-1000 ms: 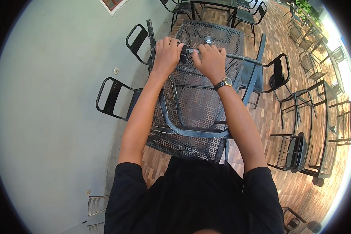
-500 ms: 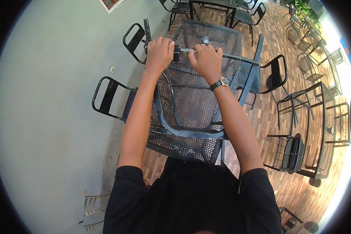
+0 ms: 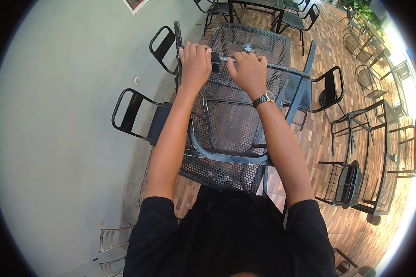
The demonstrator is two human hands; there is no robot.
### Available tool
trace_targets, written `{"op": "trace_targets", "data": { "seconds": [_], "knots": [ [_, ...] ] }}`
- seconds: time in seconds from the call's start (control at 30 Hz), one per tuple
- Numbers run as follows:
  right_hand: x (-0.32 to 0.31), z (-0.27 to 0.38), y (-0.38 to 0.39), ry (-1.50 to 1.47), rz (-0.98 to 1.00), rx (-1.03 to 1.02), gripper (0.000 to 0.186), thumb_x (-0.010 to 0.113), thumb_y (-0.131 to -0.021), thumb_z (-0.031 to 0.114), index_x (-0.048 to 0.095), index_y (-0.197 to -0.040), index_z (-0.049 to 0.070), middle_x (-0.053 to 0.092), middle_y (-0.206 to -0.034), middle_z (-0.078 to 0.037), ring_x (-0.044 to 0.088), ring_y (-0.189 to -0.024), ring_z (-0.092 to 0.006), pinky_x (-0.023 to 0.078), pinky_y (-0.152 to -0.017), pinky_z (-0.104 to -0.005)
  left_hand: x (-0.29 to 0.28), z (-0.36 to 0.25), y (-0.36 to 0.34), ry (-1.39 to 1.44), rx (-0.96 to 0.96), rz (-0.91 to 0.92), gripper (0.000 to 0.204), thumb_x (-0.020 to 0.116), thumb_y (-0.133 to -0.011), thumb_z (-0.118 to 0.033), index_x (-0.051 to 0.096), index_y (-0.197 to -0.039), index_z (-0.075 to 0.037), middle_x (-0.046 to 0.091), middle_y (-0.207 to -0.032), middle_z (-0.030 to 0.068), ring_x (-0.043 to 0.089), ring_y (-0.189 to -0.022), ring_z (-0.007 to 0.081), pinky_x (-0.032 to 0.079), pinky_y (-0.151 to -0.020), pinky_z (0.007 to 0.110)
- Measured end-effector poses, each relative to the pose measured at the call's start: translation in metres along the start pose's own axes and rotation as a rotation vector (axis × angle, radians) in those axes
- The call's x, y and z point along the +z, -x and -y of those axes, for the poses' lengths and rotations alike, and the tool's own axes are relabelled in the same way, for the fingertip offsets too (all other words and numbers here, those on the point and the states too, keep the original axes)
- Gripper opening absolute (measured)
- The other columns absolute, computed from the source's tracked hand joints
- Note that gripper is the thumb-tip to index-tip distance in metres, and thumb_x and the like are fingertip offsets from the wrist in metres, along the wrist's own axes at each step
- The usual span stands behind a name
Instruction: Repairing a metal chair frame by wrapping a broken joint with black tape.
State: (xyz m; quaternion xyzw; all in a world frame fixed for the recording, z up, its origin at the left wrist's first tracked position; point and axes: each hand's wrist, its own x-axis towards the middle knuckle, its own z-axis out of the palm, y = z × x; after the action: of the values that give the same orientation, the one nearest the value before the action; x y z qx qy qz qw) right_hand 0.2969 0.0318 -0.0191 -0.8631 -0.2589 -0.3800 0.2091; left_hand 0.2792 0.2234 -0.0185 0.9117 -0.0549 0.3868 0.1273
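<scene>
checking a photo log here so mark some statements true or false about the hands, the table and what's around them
1. The right hand is on the metal bar. True.
2. The tabletop is solid wood. False: the table has a dark top full of small holes.
3. A watch is worn on the left wrist. False: the watch is on the right wrist.
4. A small round silvery thing shows beyond the right hand. True.
5. The left hand is nearer the pale wall than the right hand. True.
6. The sleeves are white. False: the sleeves are black.
</scene>
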Motion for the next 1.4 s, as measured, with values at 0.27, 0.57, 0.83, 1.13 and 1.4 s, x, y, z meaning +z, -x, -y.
{"op": "trace_targets", "data": {
  "seconds": [0.27, 0.57, 0.83, 1.13, 1.4],
  "knots": [
    [-0.002, -0.004, 0.002, -0.055, 0.009, -0.006, 0.025, 0.065, -0.096, 0.036, 0.071, -0.089, 0.013, 0.067, -0.084, -0.002, 0.063, -0.084, -0.0224, 0.040, -0.080, -0.0424, -0.012, 0.021, -0.014, 0.096, 0.063, 0.045, 0.026, 0.055, -0.106, -0.025, 0.067, -0.107, -0.003, 0.065, -0.101, 0.0164, 0.061, -0.100, 0.0393, 0.046, -0.096, 0.054],
    [0.000, -0.009, 0.002, -0.053, 0.018, -0.005, 0.026, 0.063, -0.098, 0.036, 0.071, -0.093, 0.012, 0.068, -0.088, -0.002, 0.063, -0.088, -0.0227, 0.040, -0.082, -0.0431, -0.006, 0.005, -0.013, 0.114, 0.102, 0.078, 0.028, 0.053, -0.107, -0.028, 0.067, -0.107, -0.003, 0.069, -0.105, 0.0160, 0.064, -0.103, 0.0396, 0.046, -0.101, 0.054],
    [-0.002, -0.009, 0.000, -0.085, 0.047, 0.020, 0.024, 0.063, -0.098, 0.035, 0.070, -0.094, 0.013, 0.068, -0.090, -0.003, 0.063, -0.089, -0.0246, 0.040, -0.087, -0.0449, -0.005, -0.021, -0.002, 0.002, 0.082, 0.070, 0.028, 0.057, -0.104, -0.027, 0.062, -0.117, -0.003, 0.063, -0.122, 0.0172, 0.055, -0.124, 0.0417, 0.037, -0.112, 0.059],
    [-0.005, -0.008, 0.003, -0.068, 0.110, -0.011, 0.018, 0.061, -0.102, 0.032, 0.069, -0.102, 0.015, 0.065, -0.092, -0.002, 0.061, -0.092, -0.0241, 0.040, -0.088, -0.0435, -0.006, -0.021, -0.022, -0.075, 0.092, 0.146, 0.026, 0.055, -0.104, -0.027, 0.066, -0.097, -0.004, 0.070, -0.096, 0.0144, 0.065, -0.096, 0.0397, 0.048, -0.088, 0.056],
    [-0.001, -0.013, 0.006, -0.087, 0.089, -0.030, 0.015, 0.062, -0.102, 0.027, 0.069, -0.105, 0.015, 0.065, -0.093, -0.003, 0.061, -0.095, -0.0248, 0.040, -0.094, -0.0455, 0.004, -0.034, -0.006, -0.150, 0.196, -0.044, 0.024, 0.058, -0.103, -0.028, 0.067, -0.095, -0.008, 0.069, -0.098, 0.0114, 0.065, -0.093, 0.0348, 0.048, -0.085, 0.050]
  ]
}}
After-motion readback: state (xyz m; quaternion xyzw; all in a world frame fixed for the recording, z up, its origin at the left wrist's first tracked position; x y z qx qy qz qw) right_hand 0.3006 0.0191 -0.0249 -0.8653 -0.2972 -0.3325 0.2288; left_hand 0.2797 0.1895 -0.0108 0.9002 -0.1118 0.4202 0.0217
